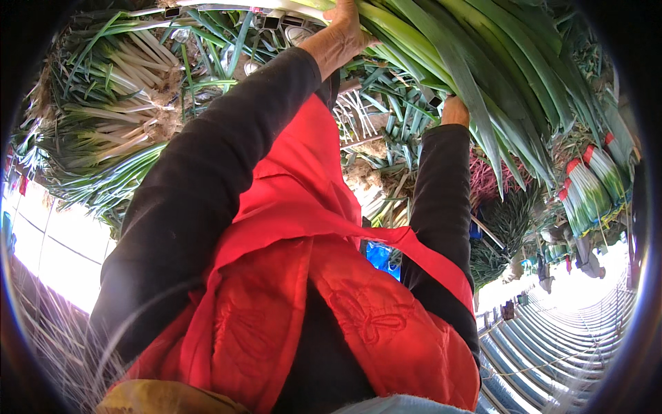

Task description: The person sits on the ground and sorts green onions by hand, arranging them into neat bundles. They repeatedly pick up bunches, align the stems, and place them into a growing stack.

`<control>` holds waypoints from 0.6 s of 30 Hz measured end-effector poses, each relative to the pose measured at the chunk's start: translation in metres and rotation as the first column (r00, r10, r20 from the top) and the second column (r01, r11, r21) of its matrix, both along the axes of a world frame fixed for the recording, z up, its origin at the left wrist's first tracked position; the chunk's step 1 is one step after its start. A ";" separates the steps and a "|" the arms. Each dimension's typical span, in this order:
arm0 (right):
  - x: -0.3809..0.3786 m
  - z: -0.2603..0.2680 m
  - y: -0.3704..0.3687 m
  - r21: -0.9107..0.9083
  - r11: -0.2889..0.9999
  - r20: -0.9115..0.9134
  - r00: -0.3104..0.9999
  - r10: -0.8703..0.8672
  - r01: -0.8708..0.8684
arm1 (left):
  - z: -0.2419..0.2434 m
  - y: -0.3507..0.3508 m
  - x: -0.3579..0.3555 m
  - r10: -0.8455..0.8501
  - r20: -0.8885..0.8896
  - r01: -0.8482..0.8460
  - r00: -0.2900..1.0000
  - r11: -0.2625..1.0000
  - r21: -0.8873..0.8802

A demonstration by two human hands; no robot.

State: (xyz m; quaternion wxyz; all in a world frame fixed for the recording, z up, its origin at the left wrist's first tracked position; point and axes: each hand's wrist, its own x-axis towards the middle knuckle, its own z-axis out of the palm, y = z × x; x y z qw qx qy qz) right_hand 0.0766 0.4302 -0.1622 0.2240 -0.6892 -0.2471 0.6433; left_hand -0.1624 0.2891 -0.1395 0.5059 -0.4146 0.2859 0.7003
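A large bundle of leeks or big green onions (429, 52) spans the top of the view, its pale stalks toward the left and its long green leaves fanning out to the right. My left hand (345, 39) is closed around the pale green part of the stalks, its far side cut off by the top edge. Under the leaves is my right hand (455, 110); only the wrist and a little of the hand show, and the leaves hide its fingers. Below the bundle, between my arms, lie cut green leaves (403, 121).
Piles of green onions with roots (137, 108) lie at left. A slatted white rack (356, 116) sits between my arms. Red-wrapped onion bundles (592, 191) stand at right, near reddish stalks (494, 176). A blue plastic item (381, 257) shows beside my red apron.
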 end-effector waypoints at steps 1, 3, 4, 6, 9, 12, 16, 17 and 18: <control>-0.007 -0.002 0.002 -0.001 1.000 0.003 1.000 0.017 -0.017 | -0.001 0.000 0.001 -0.010 0.003 0.010 1.000 0.999 -0.038; -0.026 -0.010 0.009 -0.015 0.999 0.004 0.999 0.044 -0.044 | 0.000 0.000 0.004 -0.028 0.003 0.028 1.000 0.993 -0.112; -0.035 -0.014 0.013 -0.016 0.999 0.012 0.999 0.052 -0.052 | 0.002 0.000 0.011 -0.013 -0.081 -0.008 0.997 0.969 -0.249; -0.040 -0.017 0.015 -0.014 0.995 0.022 0.995 0.097 -0.097 | 0.002 0.000 0.013 -0.073 -0.046 0.058 0.996 0.963 -0.263; -0.029 -0.008 0.007 0.007 0.995 0.046 0.994 0.098 -0.098 | -0.001 -0.001 0.010 -0.045 -0.014 0.043 0.999 0.986 -0.161; -0.007 0.007 -0.009 0.005 0.992 0.101 0.987 0.127 -0.128 | -0.007 0.001 0.015 0.015 0.114 0.019 0.993 0.956 -0.294; 0.005 0.010 -0.023 0.013 0.987 0.141 0.978 0.156 -0.159 | -0.018 -0.002 0.032 -0.149 -0.066 0.103 0.987 0.884 -0.457; 0.004 0.007 -0.024 0.017 0.987 0.146 0.977 0.156 -0.160 | -0.023 -0.001 0.033 -0.182 -0.063 0.132 0.981 0.873 -0.469; 0.004 0.004 -0.026 0.020 0.986 0.150 0.976 0.158 -0.163 | -0.026 -0.001 0.037 -0.182 -0.068 0.125 0.981 0.857 -0.500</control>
